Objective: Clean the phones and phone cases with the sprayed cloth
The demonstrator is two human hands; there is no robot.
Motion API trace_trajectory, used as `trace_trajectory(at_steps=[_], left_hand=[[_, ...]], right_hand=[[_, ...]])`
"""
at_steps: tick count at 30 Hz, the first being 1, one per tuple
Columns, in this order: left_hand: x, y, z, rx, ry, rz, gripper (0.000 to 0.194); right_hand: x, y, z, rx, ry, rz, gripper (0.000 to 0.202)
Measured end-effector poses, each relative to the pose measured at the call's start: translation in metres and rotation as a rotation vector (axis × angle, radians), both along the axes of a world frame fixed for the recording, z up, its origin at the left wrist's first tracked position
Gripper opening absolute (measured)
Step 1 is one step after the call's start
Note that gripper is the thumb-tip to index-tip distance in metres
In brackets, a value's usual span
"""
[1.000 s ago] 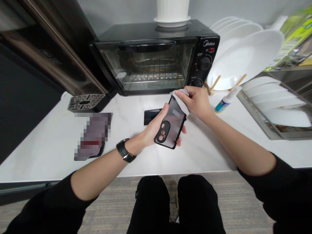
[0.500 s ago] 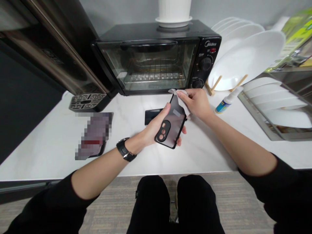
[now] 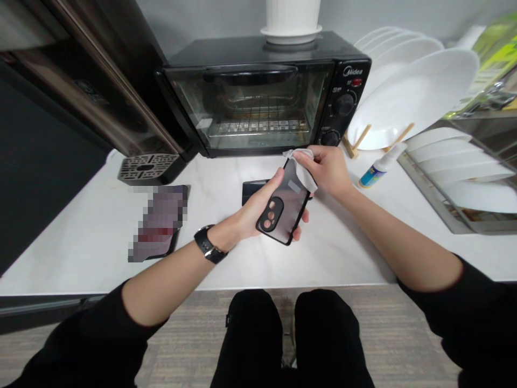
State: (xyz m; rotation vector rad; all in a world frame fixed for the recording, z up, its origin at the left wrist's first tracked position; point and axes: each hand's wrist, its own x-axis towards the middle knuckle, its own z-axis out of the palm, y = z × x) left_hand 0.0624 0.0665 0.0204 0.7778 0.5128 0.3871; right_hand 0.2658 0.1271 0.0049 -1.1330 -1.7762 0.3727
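My left hand is wrapped round a phone case, a smoky translucent one with a black rim and an oval camera cutout. The case is tilted, its top end pointing away from me. At that far end my right hand pinches a light grey cloth, which drapes over the case's far right corner. Behind my left hand a dark phone lies on the counter, mostly covered by the hand and case. Farther left lies another phone-like device, its surface blurred out by pixels.
A black toaster oven stands behind, with a white pot on top. To the right are a small spray bottle, upright plates in a wooden rack and a drawer of bowls. A machine with a drip tray stands left.
The cloth has come over the front of the case's far corner, covering more of it than before. My left hand keeps its hold, and the view has shifted slightly.
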Motion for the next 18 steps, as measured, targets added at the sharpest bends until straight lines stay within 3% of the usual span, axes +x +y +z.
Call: trace_trajectory(at_steps=[2, 5, 10, 13, 18], left_hand=[[0.002, -0.001, -0.001, 0.042, 0.002, 0.055, 0.078], [0.003, -0.002, -0.001, 0.066, -0.024, 0.138, 0.074], [-0.005, 0.001, 0.008, 0.002, -0.08, 0.047, 0.081], [-0.008, 0.003, 0.011, -0.014, -0.091, -0.02, 0.085], [-0.006, 0.004, 0.008, -0.042, -0.092, 0.009, 0.086]], right_hand=[[0.001, -0.001, 0.002, 0.001, -0.064, -0.019, 0.063], [0.0, -0.002, 0.003, 0.084, -0.095, 0.043, 0.055], [-0.006, -0.002, -0.005, 0.148, 0.097, 0.179, 0.041], [-0.006, -0.001, -0.006, 0.053, 0.204, 0.102, 0.042], [0.0, -0.002, 0.003, -0.03, 0.062, -0.069, 0.062]])
